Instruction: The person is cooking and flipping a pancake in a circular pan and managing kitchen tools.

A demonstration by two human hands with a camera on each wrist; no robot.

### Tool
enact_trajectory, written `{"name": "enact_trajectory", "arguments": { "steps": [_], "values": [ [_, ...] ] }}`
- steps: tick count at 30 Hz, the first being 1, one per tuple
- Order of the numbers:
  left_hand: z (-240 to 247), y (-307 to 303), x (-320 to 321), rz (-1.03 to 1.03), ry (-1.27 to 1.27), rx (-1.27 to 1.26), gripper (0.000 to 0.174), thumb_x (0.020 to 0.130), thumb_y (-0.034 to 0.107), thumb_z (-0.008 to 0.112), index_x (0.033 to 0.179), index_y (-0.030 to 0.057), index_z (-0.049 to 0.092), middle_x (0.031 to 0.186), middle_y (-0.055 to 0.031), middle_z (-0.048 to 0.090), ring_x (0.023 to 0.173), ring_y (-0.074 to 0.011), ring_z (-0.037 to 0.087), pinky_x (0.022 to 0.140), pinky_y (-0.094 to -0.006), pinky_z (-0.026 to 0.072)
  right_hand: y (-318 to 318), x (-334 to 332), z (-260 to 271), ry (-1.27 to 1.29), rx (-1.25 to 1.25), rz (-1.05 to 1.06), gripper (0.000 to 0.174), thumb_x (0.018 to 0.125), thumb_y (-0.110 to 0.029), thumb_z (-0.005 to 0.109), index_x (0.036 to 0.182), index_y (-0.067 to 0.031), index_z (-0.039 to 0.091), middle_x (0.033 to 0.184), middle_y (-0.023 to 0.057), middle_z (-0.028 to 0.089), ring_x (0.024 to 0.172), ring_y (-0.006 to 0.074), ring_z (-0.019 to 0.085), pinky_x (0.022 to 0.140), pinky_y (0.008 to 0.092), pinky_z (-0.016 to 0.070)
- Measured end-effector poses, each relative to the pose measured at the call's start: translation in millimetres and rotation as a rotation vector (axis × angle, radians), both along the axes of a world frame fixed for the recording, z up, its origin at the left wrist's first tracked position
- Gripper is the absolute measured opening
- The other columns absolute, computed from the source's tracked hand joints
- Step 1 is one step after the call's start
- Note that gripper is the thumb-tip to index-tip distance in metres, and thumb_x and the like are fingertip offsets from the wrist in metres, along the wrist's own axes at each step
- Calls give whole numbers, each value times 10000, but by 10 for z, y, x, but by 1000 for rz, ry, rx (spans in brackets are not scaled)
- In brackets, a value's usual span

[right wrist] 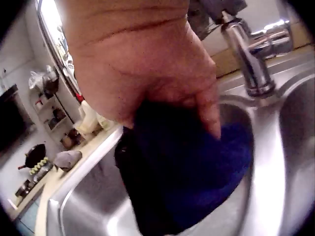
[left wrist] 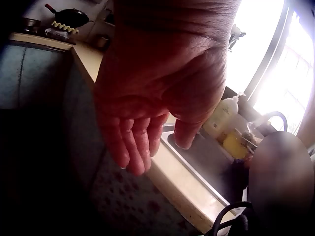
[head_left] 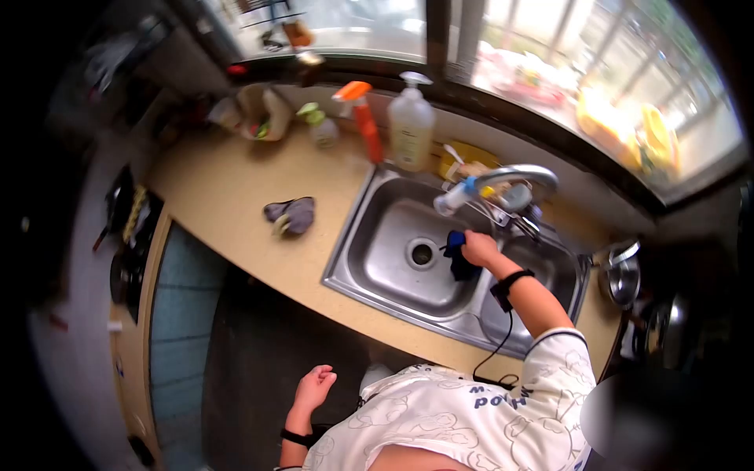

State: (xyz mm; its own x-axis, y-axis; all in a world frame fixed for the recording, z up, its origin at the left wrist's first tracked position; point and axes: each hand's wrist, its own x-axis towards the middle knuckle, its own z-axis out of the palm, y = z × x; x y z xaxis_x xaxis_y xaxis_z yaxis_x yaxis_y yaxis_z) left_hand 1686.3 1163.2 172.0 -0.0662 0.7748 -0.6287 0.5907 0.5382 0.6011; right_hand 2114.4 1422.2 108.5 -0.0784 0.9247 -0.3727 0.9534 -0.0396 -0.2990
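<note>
My right hand [head_left: 479, 248] grips a dark blue cloth [right wrist: 187, 167] by its upper part. The cloth hangs down over the left basin of the steel sink [head_left: 377, 259], beside the divider, with its top tucked out of sight in the palm. To its left in the head view is the round drain [head_left: 422, 253]. Away from the counter, my left hand [head_left: 316, 386] hangs in front of the body; the left wrist view shows its fingers [left wrist: 140, 147] loosely bent with nothing in them.
The curved faucet [head_left: 518, 174] arches over the sink. Behind stand a large pump bottle [head_left: 411, 129], an orange spray bottle [head_left: 365, 125] and a small pump bottle [head_left: 320, 129]. A crumpled grey cloth [head_left: 294, 213] lies on the counter [head_left: 236, 188]. Metal bowls [head_left: 620, 279] sit at the right.
</note>
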Motion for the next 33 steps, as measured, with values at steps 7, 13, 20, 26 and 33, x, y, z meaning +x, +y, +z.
{"name": "enact_trajectory", "arguments": {
  "steps": [7,13,20,26,33],
  "values": [
    [145,-220,-143,86,52,16,321,806,230,600,1051,24,579,913,-118,649,808,-193,633,725,-296,495,122,-1702,503,424,-2,47,424,756,-254,512,1156,-117,491,943,207,606,907,364,571,801,424,445],
    [82,-699,-633,157,55,55,305,806,213,608,1036,15,580,868,-97,648,768,-155,623,708,-275,490,-128,-2870,-197,200,266,562,491,701,-173,630,1177,-182,507,1312,131,393,1070,399,449,878,404,432],
    [-220,-960,-1596,166,-4,47,318,797,243,608,1033,32,583,886,-97,654,805,-183,635,722,-292,493,-568,-2868,-223,163,385,529,397,710,-77,551,1091,-186,563,1242,87,459,948,333,498,793,405,454],
    [147,-85,-2051,-111,64,152,321,792,232,607,1038,28,577,880,-100,654,798,-199,639,718,-303,496,-387,-2699,-52,402,66,-183,414,739,-201,496,1144,-119,518,1018,186,600,972,335,562,849,392,431],
    [157,1422,-1802,-387,4,292,364,772,229,627,1060,15,571,917,-130,640,803,-219,636,723,-320,498,569,-2381,144,493,396,-565,459,773,-227,464,1227,-167,465,1104,166,566,1046,347,515,876,396,411]
  ]
}}
